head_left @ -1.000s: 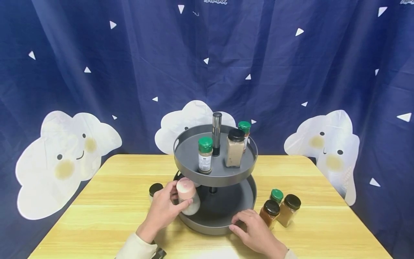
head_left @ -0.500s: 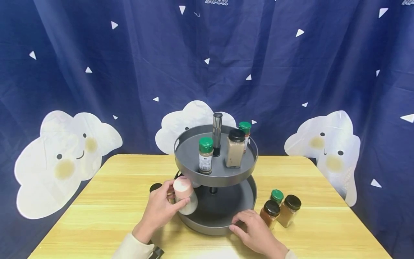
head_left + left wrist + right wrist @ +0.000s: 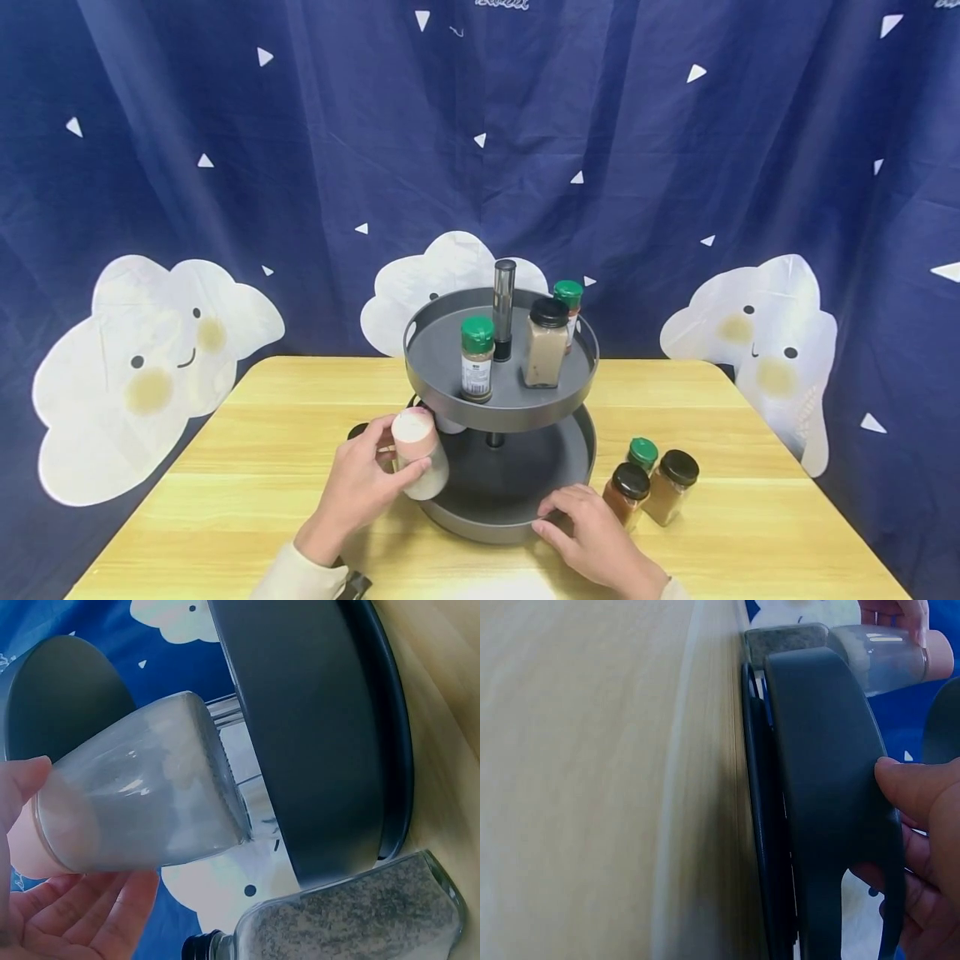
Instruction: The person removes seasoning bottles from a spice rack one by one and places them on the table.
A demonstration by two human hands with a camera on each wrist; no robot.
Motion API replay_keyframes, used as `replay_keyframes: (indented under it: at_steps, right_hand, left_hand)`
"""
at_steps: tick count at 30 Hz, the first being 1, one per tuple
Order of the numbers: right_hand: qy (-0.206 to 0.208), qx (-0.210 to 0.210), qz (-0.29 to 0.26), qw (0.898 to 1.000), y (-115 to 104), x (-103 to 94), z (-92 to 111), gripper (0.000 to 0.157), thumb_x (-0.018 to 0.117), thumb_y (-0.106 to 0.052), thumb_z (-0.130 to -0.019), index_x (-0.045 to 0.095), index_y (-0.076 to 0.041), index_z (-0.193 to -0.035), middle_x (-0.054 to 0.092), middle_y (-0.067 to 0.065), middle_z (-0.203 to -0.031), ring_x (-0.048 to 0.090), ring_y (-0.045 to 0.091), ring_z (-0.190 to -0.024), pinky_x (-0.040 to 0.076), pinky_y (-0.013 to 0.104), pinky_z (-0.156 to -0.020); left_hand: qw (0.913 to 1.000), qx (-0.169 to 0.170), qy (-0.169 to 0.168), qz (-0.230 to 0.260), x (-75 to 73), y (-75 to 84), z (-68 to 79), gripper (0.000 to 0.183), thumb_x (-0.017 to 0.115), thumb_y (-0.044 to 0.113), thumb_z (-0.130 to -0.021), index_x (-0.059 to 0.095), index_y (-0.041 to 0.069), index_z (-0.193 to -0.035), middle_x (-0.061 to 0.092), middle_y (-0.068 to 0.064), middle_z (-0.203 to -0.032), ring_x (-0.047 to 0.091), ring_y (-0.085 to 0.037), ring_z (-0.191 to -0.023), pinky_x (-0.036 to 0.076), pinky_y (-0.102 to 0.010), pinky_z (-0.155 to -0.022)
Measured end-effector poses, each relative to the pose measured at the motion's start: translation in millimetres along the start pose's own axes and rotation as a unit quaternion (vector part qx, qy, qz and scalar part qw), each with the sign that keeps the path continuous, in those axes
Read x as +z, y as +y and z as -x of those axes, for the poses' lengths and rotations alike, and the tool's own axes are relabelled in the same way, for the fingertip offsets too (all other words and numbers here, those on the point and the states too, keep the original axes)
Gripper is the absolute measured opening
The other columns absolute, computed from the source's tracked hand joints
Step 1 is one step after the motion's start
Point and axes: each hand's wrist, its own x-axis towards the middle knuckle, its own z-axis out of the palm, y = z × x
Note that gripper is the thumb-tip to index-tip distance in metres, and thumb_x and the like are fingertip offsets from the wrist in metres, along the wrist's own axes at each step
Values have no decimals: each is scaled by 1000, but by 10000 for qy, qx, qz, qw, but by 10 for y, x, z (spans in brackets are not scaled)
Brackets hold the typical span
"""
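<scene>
My left hand (image 3: pixel 352 483) grips a clear glass seasoning jar (image 3: pixel 430 479) by its pink lid, thumb on one side and fingers on the other. Pale contents show through the jar (image 3: pixel 150 787), which is tilted and off the table at the left edge of the lower tray (image 3: pixel 487 531) of a grey two-tier rack. In the right wrist view, my right hand (image 3: pixel 930 840) pinches the lower tray's rim near its handle slot, thumb on the outer wall. Part of another whitish jar (image 3: pixel 452 423) shows inside the lower tray, mostly hidden.
On the upper tray (image 3: pixel 510 417) stand a green-capped bottle (image 3: pixel 476 358), a black-capped jar (image 3: pixel 545 346) and a second green-capped bottle behind. Several seasoning bottles (image 3: pixel 667 492) stand on the table at right. A black-capped jar of dark grains (image 3: pixel 352 911) stands left of the rack.
My left hand has carried the pink-lidded jar a little leftward, from over the lower tray toward its left edge. My right hand has stayed at the rim.
</scene>
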Motion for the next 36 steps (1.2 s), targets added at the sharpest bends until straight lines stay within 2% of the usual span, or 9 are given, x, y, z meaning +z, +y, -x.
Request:
replay_keyframes:
  at_steps: [20,30,36]
  right_hand:
    - [-89,128,-59,9999,0,-9,3,16,79,-18,-81,64,-24,-85,59,-21,-84,57,2,-81,50,28,-71]
    - [-71,88,-101,9999,10,6,12,16,79,-18,-81,64,-24,-85,59,-21,-84,57,2,-80,50,27,-71]
    - [-68,86,-79,9999,-4,-9,1,16,79,-16,-80,65,-22,-84,60,-20,-84,57,2,-80,50,28,-71]
  left_hand:
    - [9992,-135,87,-380,-157,-1,75,50,89,15,-66,63,2,-107,71,-3,-92,69,-18,-84,59,-28,-68]
    - [9983,-82,147,-562,-206,-41,115,50,89,15,-63,64,5,-105,70,2,-87,67,-14,-79,58,-26,-65]
    - [9978,-265,94,-606,-225,-42,127,51,89,15,-63,63,3,-105,69,-1,-88,67,-16,-81,58,-26,-67]
